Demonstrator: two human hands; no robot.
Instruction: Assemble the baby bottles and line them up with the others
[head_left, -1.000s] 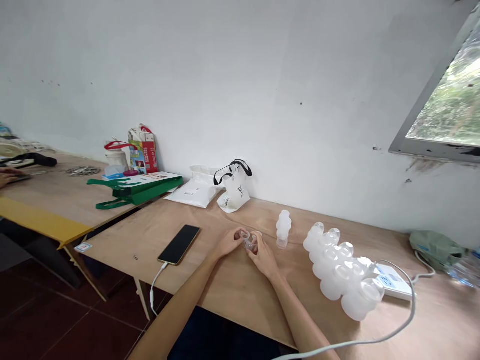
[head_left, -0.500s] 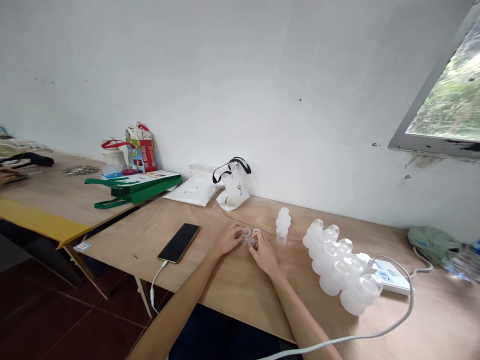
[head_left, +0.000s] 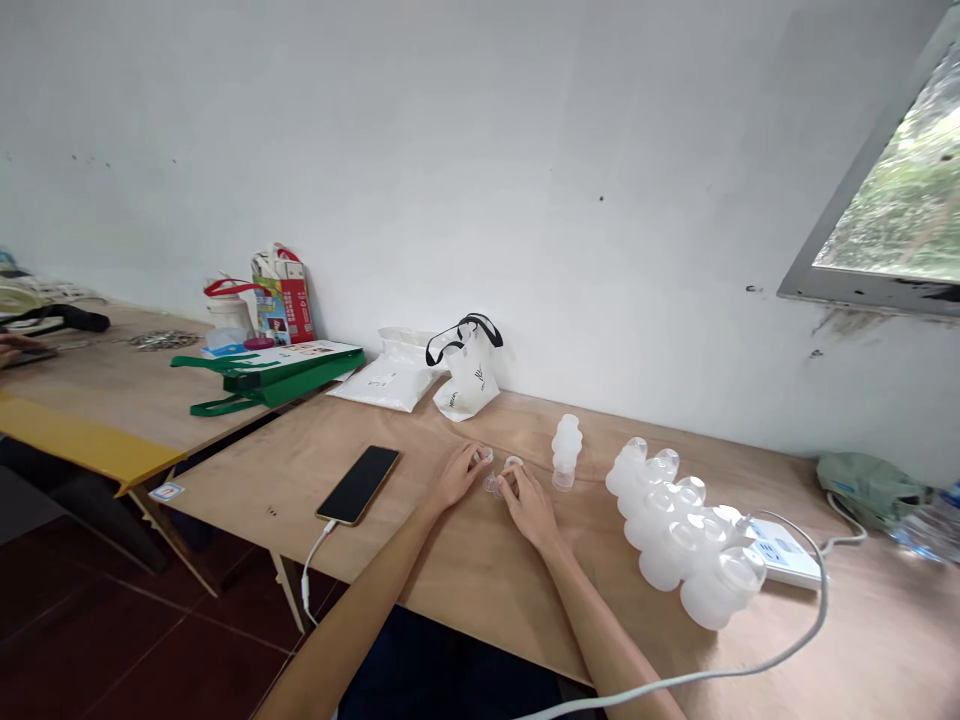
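Several small clear round plastic pieces, cap-like, lie between my hands in the head view. My left hand (head_left: 457,477) is closed, its fingertips pinching one clear plastic cap (head_left: 486,456). Close to it, my right hand (head_left: 530,508) has its fingers bent together at another clear plastic piece (head_left: 492,485); the fingers partly hide what they grip. Just beyond the right fingertips is one more clear round piece (head_left: 514,462). A frosted, wavy-sided plastic bottle (head_left: 567,450) stands to the right of my right hand.
A group of frosted wavy bottles (head_left: 679,530) stands at the right, beside a white box (head_left: 784,553) and a white cable (head_left: 750,672). A phone (head_left: 358,484) lies left. Behind are white bags (head_left: 469,380) and a green bag (head_left: 289,375). A co-worker's hand (head_left: 16,347) shows far left.
My left hand has shifted slightly away from my right hand with a clear plastic cap in its fingers, so the clear pieces are now farther apart. The bottles have not moved.
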